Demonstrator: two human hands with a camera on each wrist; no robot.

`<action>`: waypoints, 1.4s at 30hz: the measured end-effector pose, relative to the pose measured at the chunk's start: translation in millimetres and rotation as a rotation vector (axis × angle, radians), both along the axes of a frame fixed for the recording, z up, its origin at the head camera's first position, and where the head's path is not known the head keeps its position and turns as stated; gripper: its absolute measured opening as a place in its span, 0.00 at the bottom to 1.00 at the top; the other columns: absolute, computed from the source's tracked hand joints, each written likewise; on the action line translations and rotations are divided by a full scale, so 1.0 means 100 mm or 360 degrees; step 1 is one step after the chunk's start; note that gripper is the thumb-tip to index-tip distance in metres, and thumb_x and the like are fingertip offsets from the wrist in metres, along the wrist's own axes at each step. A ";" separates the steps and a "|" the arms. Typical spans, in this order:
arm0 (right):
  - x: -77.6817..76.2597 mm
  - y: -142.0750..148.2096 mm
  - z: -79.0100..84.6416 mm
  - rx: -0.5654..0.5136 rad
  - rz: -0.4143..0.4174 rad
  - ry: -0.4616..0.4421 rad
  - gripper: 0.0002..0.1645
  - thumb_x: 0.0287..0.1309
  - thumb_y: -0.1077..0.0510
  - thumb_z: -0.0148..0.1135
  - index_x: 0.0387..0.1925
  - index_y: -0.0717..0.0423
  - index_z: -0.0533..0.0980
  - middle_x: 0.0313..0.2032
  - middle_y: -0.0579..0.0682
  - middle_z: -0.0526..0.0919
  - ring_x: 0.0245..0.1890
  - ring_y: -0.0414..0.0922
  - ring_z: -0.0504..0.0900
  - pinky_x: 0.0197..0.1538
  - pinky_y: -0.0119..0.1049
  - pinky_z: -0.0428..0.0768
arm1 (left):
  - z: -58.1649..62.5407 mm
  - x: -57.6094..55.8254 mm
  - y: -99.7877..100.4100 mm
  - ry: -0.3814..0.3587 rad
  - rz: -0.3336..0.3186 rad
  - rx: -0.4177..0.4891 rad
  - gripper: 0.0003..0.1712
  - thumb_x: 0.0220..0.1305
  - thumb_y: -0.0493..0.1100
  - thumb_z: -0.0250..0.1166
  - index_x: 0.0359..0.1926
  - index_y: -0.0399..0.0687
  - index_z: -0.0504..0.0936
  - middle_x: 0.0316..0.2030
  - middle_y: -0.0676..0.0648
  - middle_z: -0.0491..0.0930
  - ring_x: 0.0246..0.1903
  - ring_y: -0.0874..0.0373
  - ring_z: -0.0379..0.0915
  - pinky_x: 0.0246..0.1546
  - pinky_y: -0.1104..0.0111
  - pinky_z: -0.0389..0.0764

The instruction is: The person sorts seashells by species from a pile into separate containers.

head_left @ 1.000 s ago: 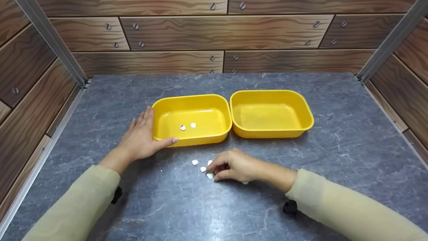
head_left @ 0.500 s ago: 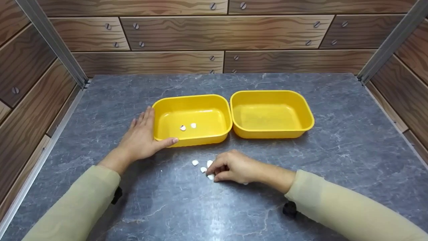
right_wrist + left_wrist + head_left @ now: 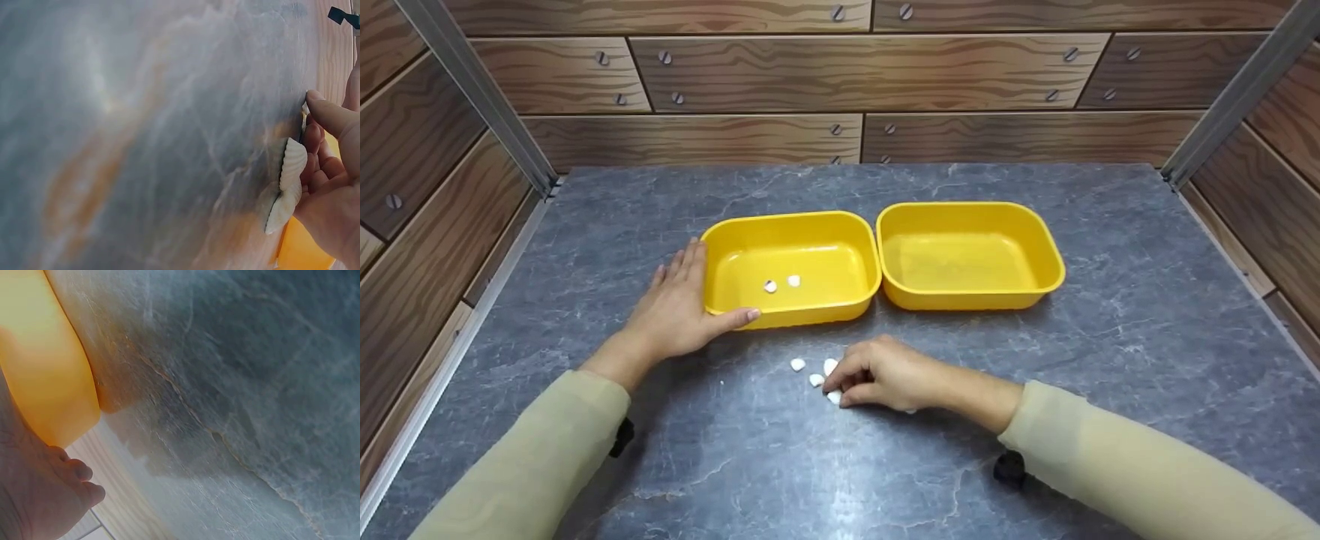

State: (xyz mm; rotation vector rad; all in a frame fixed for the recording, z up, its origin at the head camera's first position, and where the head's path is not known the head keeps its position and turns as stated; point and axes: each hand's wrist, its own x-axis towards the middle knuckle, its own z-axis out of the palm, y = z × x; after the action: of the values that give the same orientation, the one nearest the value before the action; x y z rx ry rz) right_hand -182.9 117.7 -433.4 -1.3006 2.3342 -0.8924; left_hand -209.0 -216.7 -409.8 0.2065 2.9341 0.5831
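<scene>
White shell (image 3: 834,398) sits slightly closer to near edge of worktop (image 3: 735,465) than one second ago, at fingertips of right hand (image 3: 896,375). Right fingers curled, tips close together; cannot tell if gripping. Loose shells (image 3: 798,364) beside it. Left hand (image 3: 675,311) has fingers straight against left bin (image 3: 832,292), thumb on near rim. Two more shells (image 3: 794,281) inside. Right bin (image 3: 967,262) alongside, toward far edge.

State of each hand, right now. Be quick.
Left hand: open, resting against the left yellow bin.
Right hand: partly curled, at a white shell; whether it grips the shell cannot be told.
</scene>
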 end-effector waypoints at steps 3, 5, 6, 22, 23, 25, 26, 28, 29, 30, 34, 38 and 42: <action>0.00 0.00 0.00 0.0001 0.0003 0.0000 0.11 0.63 0.60 0.76 0.48 0.50 0.91 0.33 0.41 0.85 0.33 0.31 0.77 0.41 0.30 0.79 | 0.00 0.00 0.00 -0.0002 0.0000 0.0000 0.77 0.63 0.83 0.58 0.84 0.35 0.29 0.84 0.36 0.30 0.83 0.39 0.30 0.80 0.43 0.32; 0.01 0.00 0.00 -0.0009 0.0010 0.0014 0.11 0.63 0.60 0.76 0.47 0.51 0.91 0.33 0.42 0.86 0.34 0.31 0.77 0.41 0.30 0.80 | 0.00 0.00 0.00 0.0000 0.0000 0.0003 0.77 0.63 0.83 0.58 0.84 0.36 0.29 0.84 0.36 0.30 0.83 0.39 0.30 0.80 0.43 0.32; 0.01 0.00 -0.01 -0.0015 0.0016 0.0023 0.10 0.63 0.60 0.76 0.47 0.51 0.91 0.33 0.42 0.86 0.34 0.31 0.78 0.41 0.30 0.80 | 0.00 0.00 0.00 0.0002 0.0000 0.0004 0.77 0.63 0.83 0.58 0.84 0.36 0.29 0.84 0.36 0.31 0.83 0.39 0.30 0.80 0.43 0.32; 0.02 0.00 -0.01 -0.0036 0.0008 0.0006 0.06 0.64 0.61 0.75 0.42 0.52 0.88 0.33 0.42 0.85 0.35 0.33 0.78 0.42 0.31 0.81 | 0.00 0.00 0.00 0.0004 0.0000 -0.0006 0.77 0.63 0.83 0.58 0.84 0.35 0.30 0.84 0.36 0.30 0.83 0.39 0.31 0.80 0.43 0.32; 0.02 0.00 -0.01 -0.0029 0.0006 0.0015 0.05 0.64 0.61 0.75 0.42 0.51 0.88 0.33 0.42 0.84 0.35 0.34 0.78 0.43 0.32 0.80 | 0.00 0.00 0.00 0.0001 0.0001 -0.0005 0.77 0.63 0.83 0.58 0.84 0.35 0.30 0.84 0.36 0.30 0.83 0.39 0.31 0.80 0.43 0.32; 0.02 0.01 0.00 -0.0013 0.0004 0.0038 0.05 0.64 0.59 0.75 0.42 0.49 0.88 0.34 0.43 0.83 0.35 0.35 0.77 0.43 0.32 0.79 | 0.01 0.00 0.00 -0.0002 0.0001 -0.0004 0.77 0.63 0.83 0.58 0.84 0.35 0.30 0.84 0.36 0.31 0.83 0.39 0.31 0.80 0.42 0.32; 0.02 0.01 0.00 -0.0004 0.0004 0.0048 0.05 0.64 0.58 0.76 0.42 0.49 0.88 0.35 0.43 0.83 0.36 0.36 0.77 0.43 0.33 0.78 | 0.01 0.00 0.00 -0.0004 0.0001 -0.0004 0.77 0.63 0.83 0.58 0.84 0.35 0.30 0.84 0.36 0.31 0.83 0.39 0.31 0.80 0.42 0.32; 0.02 0.02 0.01 0.0010 0.0001 0.0061 0.05 0.64 0.57 0.76 0.41 0.48 0.88 0.36 0.43 0.82 0.36 0.37 0.77 0.43 0.33 0.78 | 0.01 0.00 0.00 -0.0008 0.0002 -0.0003 0.77 0.63 0.83 0.58 0.84 0.35 0.29 0.84 0.36 0.31 0.83 0.39 0.31 0.80 0.42 0.32; 0.03 0.02 0.01 0.0012 0.0003 0.0066 0.06 0.64 0.57 0.76 0.41 0.48 0.87 0.37 0.44 0.82 0.36 0.37 0.78 0.43 0.33 0.78 | 0.01 0.00 0.00 -0.0009 0.0003 -0.0003 0.77 0.63 0.83 0.58 0.84 0.35 0.29 0.84 0.36 0.31 0.83 0.39 0.31 0.80 0.42 0.32; 0.03 0.02 0.01 0.0011 0.0006 0.0072 0.06 0.64 0.57 0.76 0.41 0.48 0.87 0.38 0.44 0.82 0.36 0.37 0.78 0.43 0.32 0.78 | 0.01 0.00 0.00 -0.0009 0.0003 -0.0003 0.77 0.63 0.83 0.58 0.84 0.35 0.29 0.84 0.36 0.31 0.83 0.39 0.31 0.80 0.42 0.32; 0.03 0.03 0.01 -0.0011 0.0032 0.0089 0.06 0.63 0.57 0.77 0.41 0.49 0.87 0.38 0.44 0.84 0.36 0.37 0.79 0.43 0.33 0.79 | 0.02 0.01 0.00 -0.0012 0.0004 -0.0002 0.77 0.63 0.83 0.58 0.84 0.35 0.29 0.84 0.36 0.30 0.83 0.39 0.31 0.80 0.42 0.32; 0.04 0.03 0.01 -0.0035 0.0050 0.0061 0.05 0.64 0.58 0.76 0.39 0.50 0.86 0.36 0.42 0.85 0.34 0.35 0.79 0.41 0.32 0.81 | 0.02 0.01 0.00 -0.0014 0.0001 -0.0006 0.77 0.63 0.83 0.58 0.84 0.35 0.29 0.84 0.36 0.30 0.83 0.38 0.31 0.80 0.42 0.32; 0.05 0.03 0.02 -0.0033 0.0051 0.0037 0.03 0.65 0.58 0.75 0.38 0.51 0.86 0.32 0.41 0.84 0.32 0.33 0.77 0.39 0.31 0.80 | 0.02 0.01 0.00 -0.0011 -0.0007 -0.0017 0.77 0.63 0.83 0.58 0.84 0.35 0.29 0.84 0.36 0.31 0.83 0.39 0.31 0.80 0.43 0.32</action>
State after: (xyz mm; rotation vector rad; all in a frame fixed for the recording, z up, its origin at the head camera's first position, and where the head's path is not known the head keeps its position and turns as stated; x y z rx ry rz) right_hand -177.8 120.7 -431.9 -1.3601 2.3204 -0.8987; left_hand -208.3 -217.0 -408.1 0.2091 2.9287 0.5665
